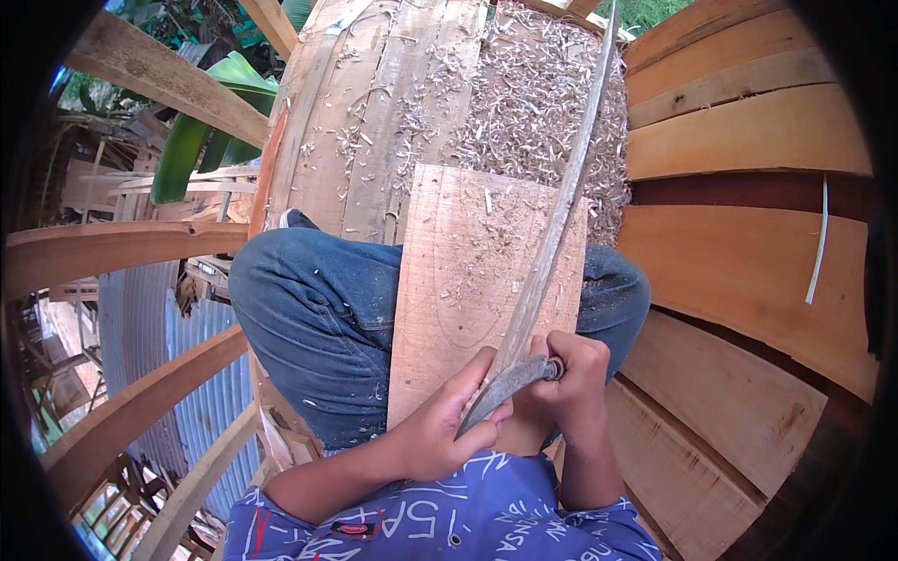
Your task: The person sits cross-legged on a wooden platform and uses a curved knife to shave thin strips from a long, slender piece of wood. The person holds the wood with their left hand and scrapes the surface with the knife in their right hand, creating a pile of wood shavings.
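Note:
A long, thin strip of wood [559, 220] slants from my lap up to the far right. My left hand [449, 411] is closed round its near end, with the fingertips partly hidden behind the blade. My right hand [578, 379] grips a curved knife [505, 385] close to its metal collar. The blade lies across the near end of the strip, and its tip points down and left by my left fingers. Under the strip, a flat wooden board [435, 280] rests over my legs, with a faint curved line and small shavings on it.
Curly wood shavings [533, 93] cover the far right of the plank floor [374, 178]. A wall of wide planks [739, 252] stands close on the right, with a pale sliver [819, 243] hanging on it. Wooden rails [140, 252] run along the left, corrugated sheet metal [215, 393] beyond them.

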The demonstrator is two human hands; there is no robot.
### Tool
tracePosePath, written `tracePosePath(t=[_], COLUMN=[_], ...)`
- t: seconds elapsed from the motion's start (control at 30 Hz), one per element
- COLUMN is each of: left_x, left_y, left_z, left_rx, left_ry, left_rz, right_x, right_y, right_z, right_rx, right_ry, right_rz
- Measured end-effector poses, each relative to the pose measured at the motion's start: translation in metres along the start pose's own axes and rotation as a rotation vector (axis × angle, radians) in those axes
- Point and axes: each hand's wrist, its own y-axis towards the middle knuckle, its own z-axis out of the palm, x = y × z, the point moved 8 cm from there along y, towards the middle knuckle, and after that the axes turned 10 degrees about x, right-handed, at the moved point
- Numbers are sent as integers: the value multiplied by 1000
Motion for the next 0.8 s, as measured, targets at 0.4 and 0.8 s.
tracePosePath(t=[0.4,0.8], left_x=[36,12], left_y=[-6,-8], left_z=[30,6], left_rx=[193,149], left_ry=[-229,-439], left_rz=[-96,-9], right_x=[-88,1], right_y=[39,12], right_z=[-75,-14], right_rx=[-405,-41], right_ry=[129,-93], right_rz=[234,-92])
